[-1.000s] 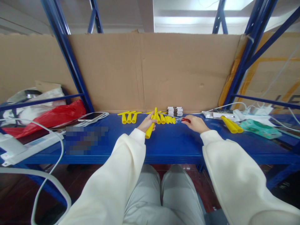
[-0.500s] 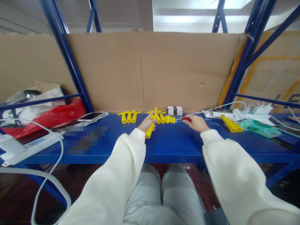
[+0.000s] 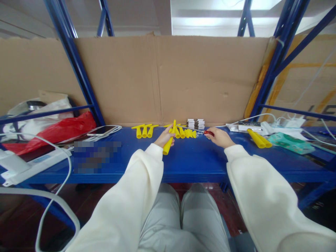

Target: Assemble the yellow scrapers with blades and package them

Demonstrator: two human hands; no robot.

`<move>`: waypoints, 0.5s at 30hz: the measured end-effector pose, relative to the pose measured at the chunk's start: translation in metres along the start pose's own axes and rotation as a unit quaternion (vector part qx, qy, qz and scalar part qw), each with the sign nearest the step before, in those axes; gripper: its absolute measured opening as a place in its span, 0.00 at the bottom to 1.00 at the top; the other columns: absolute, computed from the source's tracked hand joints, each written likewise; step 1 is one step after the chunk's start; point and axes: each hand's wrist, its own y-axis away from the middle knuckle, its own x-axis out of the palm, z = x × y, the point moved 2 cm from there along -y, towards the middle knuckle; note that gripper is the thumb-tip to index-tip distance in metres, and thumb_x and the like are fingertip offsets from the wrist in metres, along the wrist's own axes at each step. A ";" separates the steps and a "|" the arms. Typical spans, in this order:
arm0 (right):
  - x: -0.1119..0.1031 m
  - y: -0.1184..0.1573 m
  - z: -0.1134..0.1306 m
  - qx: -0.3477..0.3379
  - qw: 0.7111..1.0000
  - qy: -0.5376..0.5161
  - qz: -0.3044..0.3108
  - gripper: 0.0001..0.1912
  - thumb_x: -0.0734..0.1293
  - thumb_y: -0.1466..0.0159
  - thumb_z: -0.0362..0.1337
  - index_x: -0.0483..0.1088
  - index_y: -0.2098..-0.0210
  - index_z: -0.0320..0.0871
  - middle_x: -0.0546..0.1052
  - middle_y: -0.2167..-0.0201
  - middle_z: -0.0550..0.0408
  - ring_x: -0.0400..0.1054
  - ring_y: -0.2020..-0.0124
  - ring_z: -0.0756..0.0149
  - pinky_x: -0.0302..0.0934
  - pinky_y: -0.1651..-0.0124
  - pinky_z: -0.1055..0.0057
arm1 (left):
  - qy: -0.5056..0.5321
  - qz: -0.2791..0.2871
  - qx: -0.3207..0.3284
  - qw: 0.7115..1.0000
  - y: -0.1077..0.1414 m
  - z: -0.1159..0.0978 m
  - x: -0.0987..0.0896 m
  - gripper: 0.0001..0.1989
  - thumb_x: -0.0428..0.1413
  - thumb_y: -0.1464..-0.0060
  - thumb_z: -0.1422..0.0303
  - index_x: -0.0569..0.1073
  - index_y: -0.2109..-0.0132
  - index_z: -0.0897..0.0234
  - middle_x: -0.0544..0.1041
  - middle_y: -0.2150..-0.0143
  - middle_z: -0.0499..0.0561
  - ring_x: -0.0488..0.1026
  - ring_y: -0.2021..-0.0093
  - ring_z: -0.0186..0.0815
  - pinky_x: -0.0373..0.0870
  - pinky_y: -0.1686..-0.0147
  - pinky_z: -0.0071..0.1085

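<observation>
Wrapped in my left hand (image 3: pixel 165 138) is a yellow tapered plastic tube part (image 3: pixel 167 148), tilted with its wide end toward me. My right hand (image 3: pixel 221 138) grips the red handle of a screwdriver (image 3: pixel 209 133), whose thin shaft points left at the upper end of the yellow part. Whether the tip touches it is too small to tell. Small silver pieces, perhaps screws (image 3: pixel 199 132), lie close to the handle. Just right of my left hand are more yellow tubes (image 3: pixel 181 132) and small yellow wedge-like pieces (image 3: pixel 189 133).
Several yellow T-shaped parts (image 3: pixel 144 131) lie left of my hands. A white-and-dark stack (image 3: pixel 195 124) stands against the cardboard panel (image 3: pixel 210 80). Rightward lie two yellow tubes (image 3: pixel 258 139) and a green packet (image 3: pixel 291 143). A phone (image 3: pixel 101 131), cables and a red bag (image 3: pixel 65 130) occupy the left.
Almost nothing differs. Both hands keep their places and their holds on the yellow part and the screwdriver.
</observation>
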 end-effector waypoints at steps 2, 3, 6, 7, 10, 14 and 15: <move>0.001 0.000 -0.001 0.006 1.000 -0.004 0.005 0.10 0.62 0.35 0.43 0.72 0.61 0.46 0.81 0.63 0.49 0.74 0.63 0.58 0.61 0.66 0.68 | -0.002 0.000 0.001 1.000 -0.001 0.000 0.000 0.41 0.52 0.46 0.80 0.49 0.28 0.57 0.66 0.77 0.41 0.62 0.84 0.26 0.59 0.82 0.22; 0.001 0.000 -0.002 0.012 1.000 -0.005 0.006 0.10 0.63 0.36 0.43 0.72 0.60 0.46 0.81 0.64 0.50 0.75 0.63 0.58 0.61 0.66 0.68 | -0.003 -0.001 0.000 1.000 -0.001 0.001 0.000 0.41 0.52 0.46 0.80 0.49 0.28 0.57 0.67 0.76 0.41 0.63 0.84 0.26 0.60 0.82 0.22; 0.002 0.000 -0.003 0.030 1.000 -0.001 0.000 0.10 0.66 0.38 0.44 0.69 0.59 0.47 0.81 0.66 0.52 0.74 0.66 0.57 0.59 0.69 0.69 | -0.008 -0.002 -0.002 1.000 -0.002 0.002 0.001 0.41 0.52 0.46 0.80 0.49 0.28 0.56 0.67 0.76 0.41 0.63 0.83 0.26 0.60 0.82 0.22; 0.001 0.001 -0.003 0.035 0.999 0.002 -0.003 0.10 0.66 0.38 0.44 0.69 0.59 0.47 0.80 0.67 0.53 0.74 0.67 0.57 0.58 0.70 0.69 | -0.009 -0.001 -0.003 1.000 -0.002 0.002 0.001 0.41 0.52 0.46 0.79 0.49 0.29 0.56 0.67 0.76 0.42 0.63 0.83 0.26 0.60 0.82 0.22; -0.001 0.001 -0.001 0.040 0.999 0.013 -0.005 0.09 0.64 0.36 0.44 0.70 0.61 0.46 0.81 0.67 0.50 0.74 0.67 0.56 0.58 0.69 0.69 | -0.009 0.001 -0.001 1.000 -0.001 0.002 0.002 0.40 0.52 0.45 0.79 0.50 0.29 0.56 0.66 0.76 0.42 0.63 0.83 0.27 0.60 0.82 0.22; -0.003 0.001 0.003 0.020 1.000 0.012 0.000 0.11 0.61 0.33 0.43 0.72 0.62 0.46 0.81 0.63 0.47 0.75 0.62 0.56 0.60 0.65 0.67 | -0.001 0.000 0.004 1.000 0.000 0.000 0.002 0.40 0.50 0.46 0.81 0.49 0.29 0.56 0.66 0.76 0.41 0.62 0.84 0.26 0.59 0.82 0.22; -0.003 0.001 0.003 0.018 1.000 0.006 0.005 0.11 0.60 0.33 0.43 0.73 0.61 0.46 0.81 0.62 0.47 0.75 0.61 0.56 0.60 0.64 0.67 | 0.000 -0.002 0.005 1.000 0.000 0.000 0.002 0.40 0.49 0.46 0.82 0.49 0.29 0.57 0.66 0.76 0.41 0.61 0.84 0.26 0.59 0.83 0.22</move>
